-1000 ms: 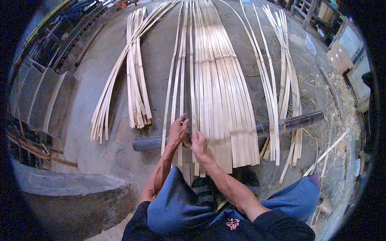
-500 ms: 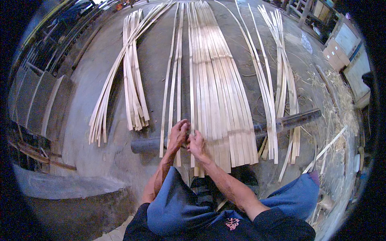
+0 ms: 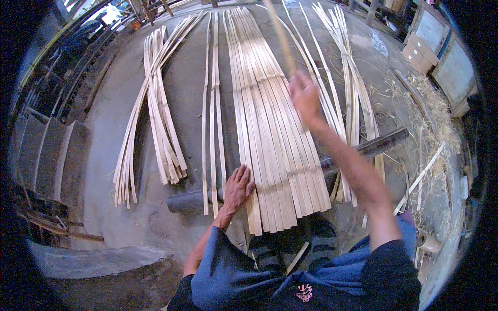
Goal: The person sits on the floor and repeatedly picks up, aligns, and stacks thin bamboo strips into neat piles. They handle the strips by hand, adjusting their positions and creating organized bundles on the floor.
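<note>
Landmark: the dark pipe (image 3: 363, 149) lying crosswise on the concrete floor (image 3: 181, 98), under the strips.
Left hand (image 3: 237, 187): flat, fingers spread, pressing the near end of the wide strip mat (image 3: 264, 124) right at the pipe.
Right hand (image 3: 305, 96): raised beyond the pipe, closed on one thin strip (image 3: 280, 36) — blurred, so that grip is probably a pinch.
Loose pair of strips (image 3: 211, 103): just left of the mat, crossing the pipe.
Left bundle (image 3: 150, 114): well left, past the pipe's end.
Right bundle (image 3: 347, 83): beyond the pipe's right end.

Head cam — looks down, close.
</note>
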`<state>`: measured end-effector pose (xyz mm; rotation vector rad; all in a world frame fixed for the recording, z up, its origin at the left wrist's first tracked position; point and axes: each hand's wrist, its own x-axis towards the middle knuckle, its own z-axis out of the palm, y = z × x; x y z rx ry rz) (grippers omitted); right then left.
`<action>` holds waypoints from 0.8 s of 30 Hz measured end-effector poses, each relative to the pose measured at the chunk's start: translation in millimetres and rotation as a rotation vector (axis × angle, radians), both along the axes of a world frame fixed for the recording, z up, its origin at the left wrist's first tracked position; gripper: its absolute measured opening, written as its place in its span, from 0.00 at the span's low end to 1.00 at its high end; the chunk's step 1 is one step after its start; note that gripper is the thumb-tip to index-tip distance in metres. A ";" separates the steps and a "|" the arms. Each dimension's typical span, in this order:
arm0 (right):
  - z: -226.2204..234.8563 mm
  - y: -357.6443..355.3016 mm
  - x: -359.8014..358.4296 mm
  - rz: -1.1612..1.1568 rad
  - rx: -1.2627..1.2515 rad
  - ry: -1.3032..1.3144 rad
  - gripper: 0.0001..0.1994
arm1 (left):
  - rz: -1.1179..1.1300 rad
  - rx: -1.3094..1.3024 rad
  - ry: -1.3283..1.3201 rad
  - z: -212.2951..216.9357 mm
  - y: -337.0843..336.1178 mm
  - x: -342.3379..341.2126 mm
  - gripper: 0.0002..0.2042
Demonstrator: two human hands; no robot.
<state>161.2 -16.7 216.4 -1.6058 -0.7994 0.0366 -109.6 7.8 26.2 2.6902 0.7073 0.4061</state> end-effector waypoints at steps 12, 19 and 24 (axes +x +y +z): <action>-101.4 -144.0 118.4 0.090 -0.405 0.432 0.13 | -0.069 0.053 0.155 49.1 -7.0 35.4 0.28; -165.1 -155.3 87.3 0.141 -0.600 0.334 0.09 | -0.631 0.014 0.329 84.4 -36.5 109.8 0.33; -159.5 -173.0 60.1 0.136 -0.507 0.563 0.26 | -0.650 0.000 0.323 66.7 -66.6 162.5 0.34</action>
